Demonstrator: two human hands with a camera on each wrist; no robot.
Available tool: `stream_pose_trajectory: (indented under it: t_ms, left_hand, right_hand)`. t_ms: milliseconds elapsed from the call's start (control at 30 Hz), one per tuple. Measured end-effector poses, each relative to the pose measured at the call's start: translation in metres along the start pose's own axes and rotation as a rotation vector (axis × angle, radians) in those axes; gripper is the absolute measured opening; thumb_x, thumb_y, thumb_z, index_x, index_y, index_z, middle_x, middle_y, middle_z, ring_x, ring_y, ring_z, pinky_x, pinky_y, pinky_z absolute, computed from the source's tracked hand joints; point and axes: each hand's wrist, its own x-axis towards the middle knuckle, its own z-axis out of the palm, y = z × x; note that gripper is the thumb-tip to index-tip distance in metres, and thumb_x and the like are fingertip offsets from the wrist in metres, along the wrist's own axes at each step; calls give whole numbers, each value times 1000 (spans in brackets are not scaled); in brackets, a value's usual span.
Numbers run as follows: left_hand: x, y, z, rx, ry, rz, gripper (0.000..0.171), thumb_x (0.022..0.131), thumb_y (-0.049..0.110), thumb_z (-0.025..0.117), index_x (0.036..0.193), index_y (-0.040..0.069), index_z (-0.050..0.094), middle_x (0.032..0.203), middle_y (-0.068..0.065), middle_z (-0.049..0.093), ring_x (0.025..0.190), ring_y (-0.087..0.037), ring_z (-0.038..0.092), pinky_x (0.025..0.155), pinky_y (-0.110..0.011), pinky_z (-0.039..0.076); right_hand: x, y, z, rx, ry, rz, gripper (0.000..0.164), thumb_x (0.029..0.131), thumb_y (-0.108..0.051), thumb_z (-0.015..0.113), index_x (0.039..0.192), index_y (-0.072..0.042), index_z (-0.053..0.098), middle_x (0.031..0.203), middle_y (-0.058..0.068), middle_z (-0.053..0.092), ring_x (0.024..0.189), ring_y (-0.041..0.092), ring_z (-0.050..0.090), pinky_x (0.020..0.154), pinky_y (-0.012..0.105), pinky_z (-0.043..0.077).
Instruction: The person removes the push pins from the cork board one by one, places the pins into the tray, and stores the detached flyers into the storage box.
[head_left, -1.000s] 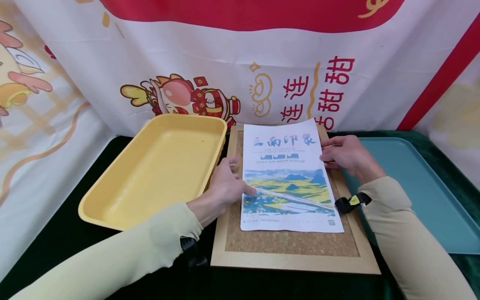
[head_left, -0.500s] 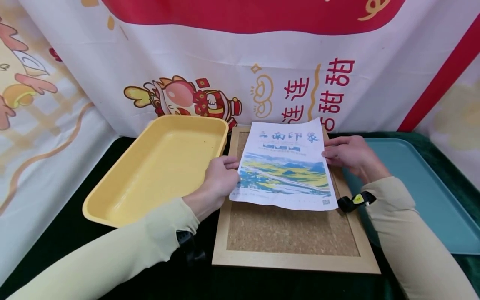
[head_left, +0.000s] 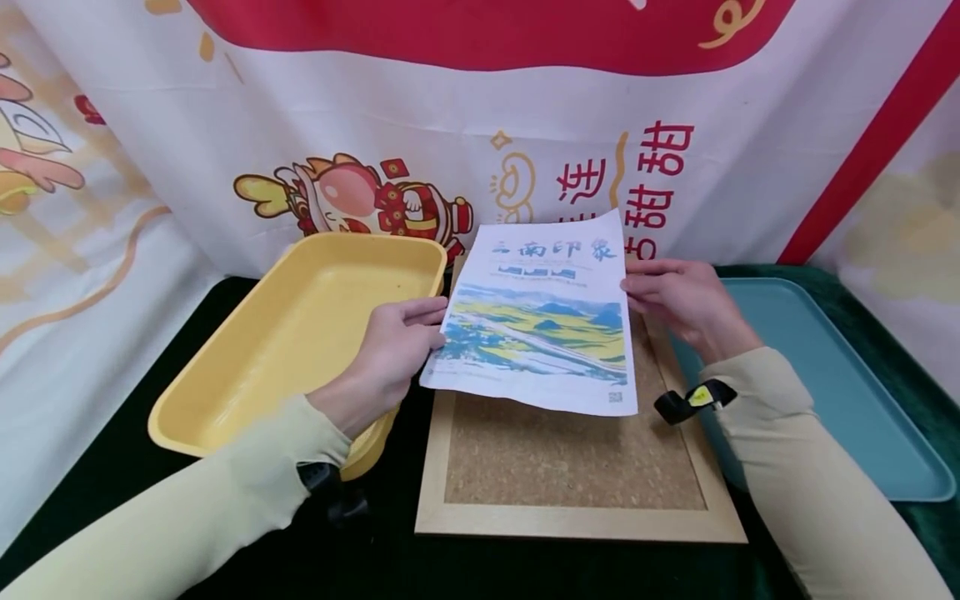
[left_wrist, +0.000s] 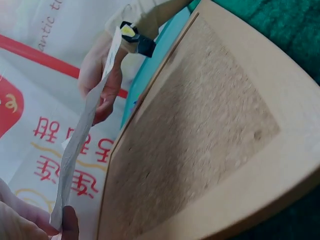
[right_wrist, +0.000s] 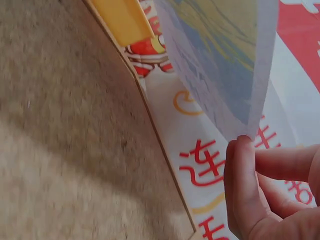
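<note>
A printed paper sheet with a blue, yellow and white landscape hangs tilted above a wood-framed cork board. My left hand pinches its left edge between thumb and fingers, beside the yellow tray. On the opposite edge, my right hand pinches the sheet near its upper half. In the left wrist view the sheet appears nearly edge-on, held apart from the cork surface. The right wrist view shows right fingertips closed on the sheet's edge.
A deep yellow tray stands left of the board, and a flat blue-green tray lies to the right. Dark green cloth covers the table. Behind stands a white printed backdrop with red lettering.
The sheet was lying low over the cork board; both hands have lifted it, and it has shifted left and tilted. The left thumb has moved off the sheet's face to its edge.
</note>
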Motion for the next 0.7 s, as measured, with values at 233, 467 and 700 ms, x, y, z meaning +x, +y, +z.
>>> stream_pose_trajectory:
  t_ms: [233,467,700]
  left_hand:
    - [-4,1,-29,31,-37,-1,56,102,-3,54,156,12,54,151,-8,63,128,-22,66,100,-32,60]
    - [-5,-2,-60,87,-28,-1,57,104,1,57,160,12,50,155,-8,61,127,-18,67,89,-21,60]
    - [0,-17,-98,145,1,-32,59,105,5,58,162,13,46,160,-9,55,127,-9,65,90,-19,57]
  right_hand:
    - [-9,-18,25,-21,24,-44,50,102,-25,72,150,-14,61,153,10,59,103,9,75,101,29,59]
    - [-11,-30,58,-27,39,-56,41,103,-17,71,143,-15,67,147,9,65,115,21,72,108,39,57]
    - [-7,-32,97,-48,-1,-78,34,102,-13,72,136,-13,72,137,10,69,111,24,73,106,43,58]
